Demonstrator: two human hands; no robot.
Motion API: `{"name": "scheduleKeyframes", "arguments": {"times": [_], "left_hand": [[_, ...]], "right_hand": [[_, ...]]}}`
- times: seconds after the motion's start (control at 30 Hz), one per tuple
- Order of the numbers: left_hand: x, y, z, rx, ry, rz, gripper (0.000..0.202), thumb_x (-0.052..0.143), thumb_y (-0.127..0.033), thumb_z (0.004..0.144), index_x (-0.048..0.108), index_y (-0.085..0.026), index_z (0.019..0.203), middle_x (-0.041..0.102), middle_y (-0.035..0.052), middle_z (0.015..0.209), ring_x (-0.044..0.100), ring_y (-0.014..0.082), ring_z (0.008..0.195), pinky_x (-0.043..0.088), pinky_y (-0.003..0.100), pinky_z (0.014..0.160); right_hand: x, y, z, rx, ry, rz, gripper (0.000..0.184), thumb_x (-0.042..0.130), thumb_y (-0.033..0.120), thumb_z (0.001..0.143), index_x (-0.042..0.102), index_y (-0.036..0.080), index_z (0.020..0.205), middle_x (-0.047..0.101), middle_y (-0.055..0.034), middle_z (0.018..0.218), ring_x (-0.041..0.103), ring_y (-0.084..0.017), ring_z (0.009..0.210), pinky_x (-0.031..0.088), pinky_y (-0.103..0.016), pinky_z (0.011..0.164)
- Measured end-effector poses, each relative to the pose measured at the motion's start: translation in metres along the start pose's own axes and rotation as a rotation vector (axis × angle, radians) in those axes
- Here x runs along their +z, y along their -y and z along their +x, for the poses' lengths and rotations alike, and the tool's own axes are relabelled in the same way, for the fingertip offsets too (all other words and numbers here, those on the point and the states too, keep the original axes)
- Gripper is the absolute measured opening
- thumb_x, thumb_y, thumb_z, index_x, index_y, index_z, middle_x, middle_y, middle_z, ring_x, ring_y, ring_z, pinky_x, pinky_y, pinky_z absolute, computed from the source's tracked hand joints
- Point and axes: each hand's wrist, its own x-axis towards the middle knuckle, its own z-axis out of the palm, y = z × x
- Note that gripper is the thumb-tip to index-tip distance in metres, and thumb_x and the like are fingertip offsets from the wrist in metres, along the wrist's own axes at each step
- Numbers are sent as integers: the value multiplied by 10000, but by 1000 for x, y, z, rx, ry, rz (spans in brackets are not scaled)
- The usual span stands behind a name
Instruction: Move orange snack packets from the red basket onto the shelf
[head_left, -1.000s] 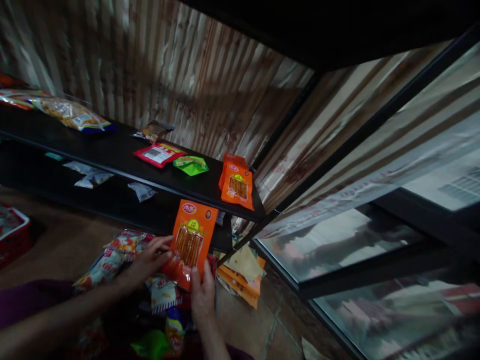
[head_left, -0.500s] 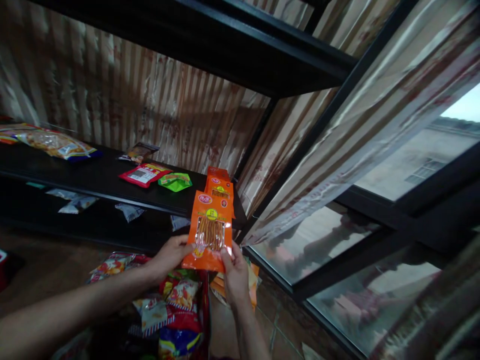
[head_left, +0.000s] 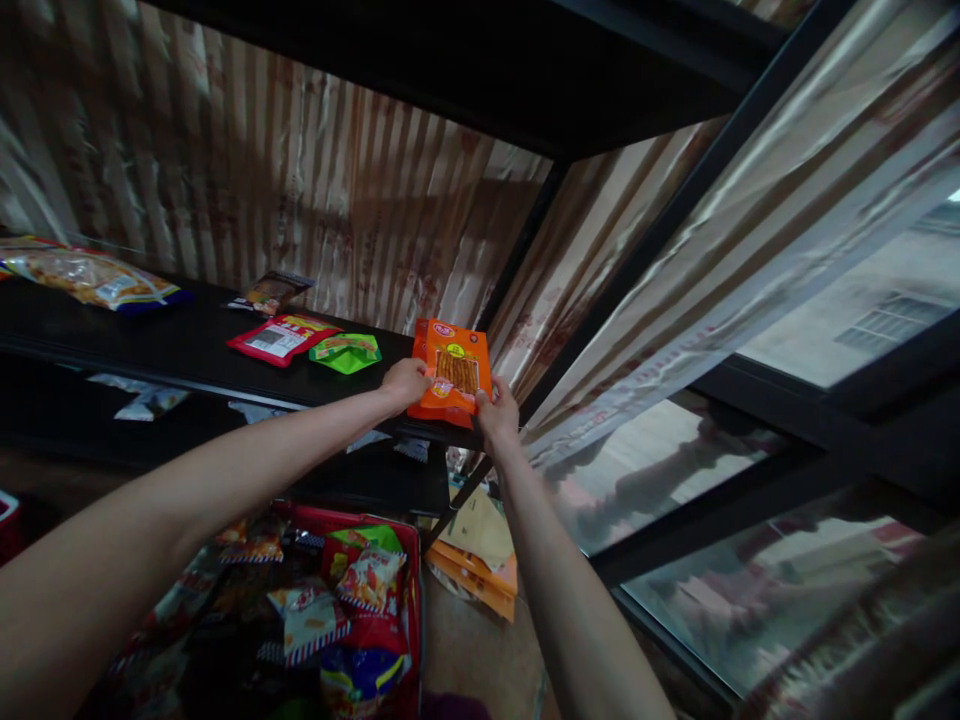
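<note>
An orange snack packet [head_left: 459, 368] with a clear window showing brown sticks is held at the right end of the black shelf [head_left: 180, 355]. My left hand [head_left: 406, 384] pinches its lower left edge, and my right hand [head_left: 498, 408] grips the lower right corner. Behind it, another orange packet [head_left: 421, 340] is mostly covered, only its left and lower edges showing. Just left of my left hand lies a green packet [head_left: 346, 353], beside a red packet [head_left: 283, 340] with a white label.
A brown packet [head_left: 271, 292] and a large snack bag [head_left: 97, 278] lie farther left on the shelf. Below stands a red basket [head_left: 414, 590] full of snack bags. Orange-and-tan packaging [head_left: 476, 550] rests on the floor. A shelf post [head_left: 637, 235] rises at right, before the curtain [head_left: 720, 260].
Both hands have moved forward and up, carrying the orange packet onto the shelf end, over the other orange packet. The camera view has shifted slightly.
</note>
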Motion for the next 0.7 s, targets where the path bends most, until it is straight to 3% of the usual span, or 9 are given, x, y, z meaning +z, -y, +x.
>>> {"name": "scheduleKeyframes", "arguments": {"times": [0.13,0.27,0.4,0.57,0.7], "left_hand": [[3,10,3,-24,8,275,187,621,-294,808,714,-183,927,730,73,951,656,203,877,468,263,729],[6,18,3,-45,41,393,241,573,-337,833,720,-203,969,723,83,1039,658,229,957,469,278,768],[7,28,4,-51,83,436,276,550,-342,849,700,-187,1021,710,101,1070,653,243,996,475,292,804],[13,39,-1,12,-17,408,483,563,-254,846,501,-164,1317,627,123,1217,617,229,1087,466,292,883],[19,41,-2,75,-33,400,486,537,-254,873,462,-165,1345,602,131,1250,601,230,1124,454,297,918]], "right_hand": [[8,-3,-8,18,63,-218,533,465,211,826,489,169,1357,676,-97,1173,635,-239,1053,462,-370,963],[13,-4,-16,-42,102,-385,532,448,190,857,463,155,1388,638,-116,1252,596,-249,1143,425,-376,1018],[17,-7,-20,-25,144,-437,529,456,169,859,462,140,1388,623,-113,1279,576,-235,1181,420,-348,1032],[18,-6,-22,-35,179,-479,536,454,146,857,452,134,1393,611,-111,1300,577,-227,1190,409,-326,1046],[19,0,-16,-7,217,-526,492,429,203,894,466,136,1381,581,-114,1342,549,-243,1229,403,-343,1051]]}}
